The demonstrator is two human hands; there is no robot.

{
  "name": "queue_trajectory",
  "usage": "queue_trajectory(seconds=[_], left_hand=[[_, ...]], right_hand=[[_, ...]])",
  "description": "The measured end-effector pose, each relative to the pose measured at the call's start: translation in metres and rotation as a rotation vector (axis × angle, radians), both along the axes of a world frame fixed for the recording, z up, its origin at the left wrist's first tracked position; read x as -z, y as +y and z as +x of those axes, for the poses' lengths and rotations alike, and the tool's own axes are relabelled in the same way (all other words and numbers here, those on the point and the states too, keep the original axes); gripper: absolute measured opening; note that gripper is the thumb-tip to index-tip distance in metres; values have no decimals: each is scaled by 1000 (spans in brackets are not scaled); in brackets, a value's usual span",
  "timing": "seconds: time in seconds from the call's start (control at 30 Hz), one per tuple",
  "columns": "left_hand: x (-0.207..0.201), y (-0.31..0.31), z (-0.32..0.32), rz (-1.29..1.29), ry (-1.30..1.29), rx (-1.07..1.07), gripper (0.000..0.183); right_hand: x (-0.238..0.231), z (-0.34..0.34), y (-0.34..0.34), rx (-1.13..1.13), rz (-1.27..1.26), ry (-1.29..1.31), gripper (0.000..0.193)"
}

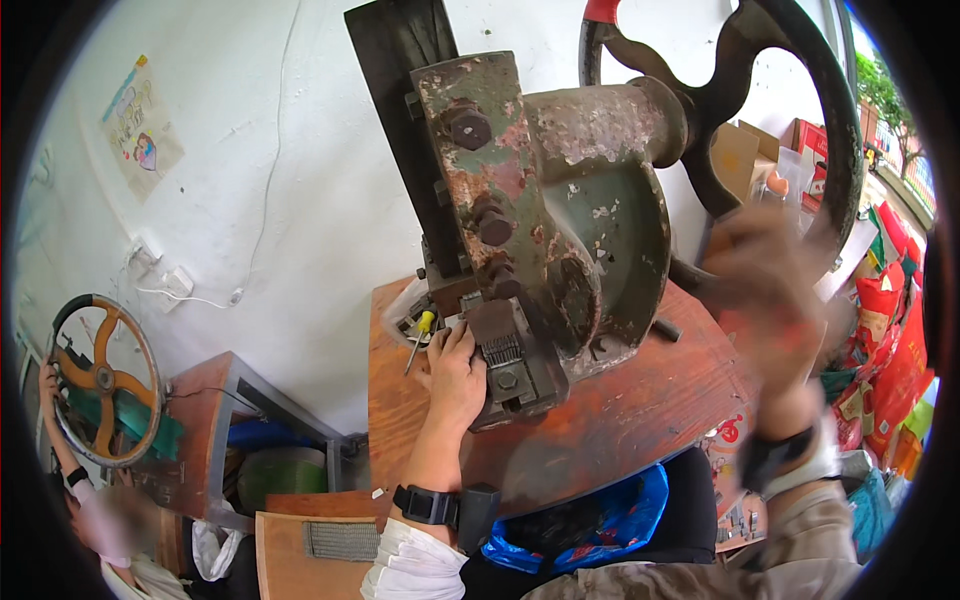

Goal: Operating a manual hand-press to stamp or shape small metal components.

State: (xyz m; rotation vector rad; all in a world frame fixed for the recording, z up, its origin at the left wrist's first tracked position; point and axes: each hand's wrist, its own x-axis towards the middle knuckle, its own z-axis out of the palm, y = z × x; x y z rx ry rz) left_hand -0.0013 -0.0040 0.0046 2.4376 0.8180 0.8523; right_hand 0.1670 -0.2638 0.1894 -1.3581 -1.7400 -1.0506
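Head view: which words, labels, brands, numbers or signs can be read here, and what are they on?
Wall drawing: colourful hand lettering; I won't copy its wording.
Red packages at right: pale print, too small to read.
Green press: no lettering that I can make out.

No wording is quoted here.

Bare hands, black wrist straps, white cuffs, mottled brown clothing

Left hand touches the press; right hand blurs near its wheel.
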Motion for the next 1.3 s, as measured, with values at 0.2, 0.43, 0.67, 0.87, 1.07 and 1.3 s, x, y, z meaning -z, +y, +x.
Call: queue_trajectory(seconds=[0.2, 0.43, 0.67, 0.87, 1.07, 1.3], left_hand=[[-1, -4, -1, -120, 92, -65, 47], [6, 4, -3, -173, 22, 19, 45], [-2, -4, -5, -115, -4, 22, 39], [-2, 0, -4, -186, -37, 52, 40], [1, -1, -5, -208, 7, -9, 40], [-15, 0, -11, -508, -190, 150, 41]], right_hand=[[-196, 105, -9, 504, -24, 404, 33], [-95, 130, -52, 173, -14, 856, 49], [86, 60, 3, 325, 636, 870, 34], [-46, 154, -72, 230, 62, 911, 39], [-7, 136, -63, 119, 84, 962, 43], [77, 62, -10, 387, 628, 808, 37]])
